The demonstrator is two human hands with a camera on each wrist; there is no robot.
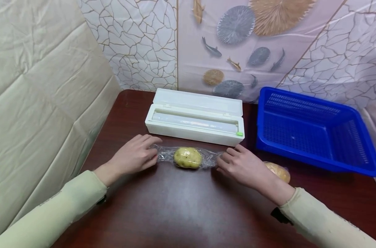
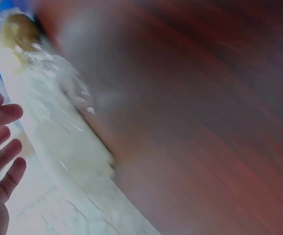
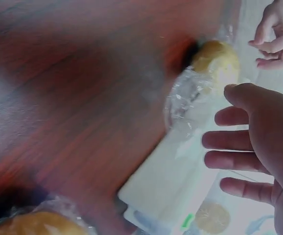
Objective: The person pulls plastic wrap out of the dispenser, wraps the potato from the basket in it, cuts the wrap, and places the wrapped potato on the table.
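Note:
A potato (image 1: 188,157) lies on the table in clear plastic wrap (image 1: 167,153), whose loose ends stretch out to both sides. At the left end is my left hand (image 1: 136,153), with fingers bent loosely and spread apart; the left wrist view shows nothing between its fingers (image 2: 10,177). By the right end is my right hand (image 1: 239,165); in the right wrist view its fingers (image 3: 229,140) are nearly straight, apart and holding nothing. Behind the potato stands an open white wrap dispenser box (image 1: 194,134) with a roll of film (image 1: 194,122) inside.
A blue plastic basket (image 1: 318,162) stands at the right rear of the table (image 1: 181,213). Another film-wrapped, potato-like item (image 1: 278,172) lies between the basket and my right forearm, partly hidden. Patterned cloth (image 1: 138,44) hangs behind the table, and pale cloth hangs on the left.

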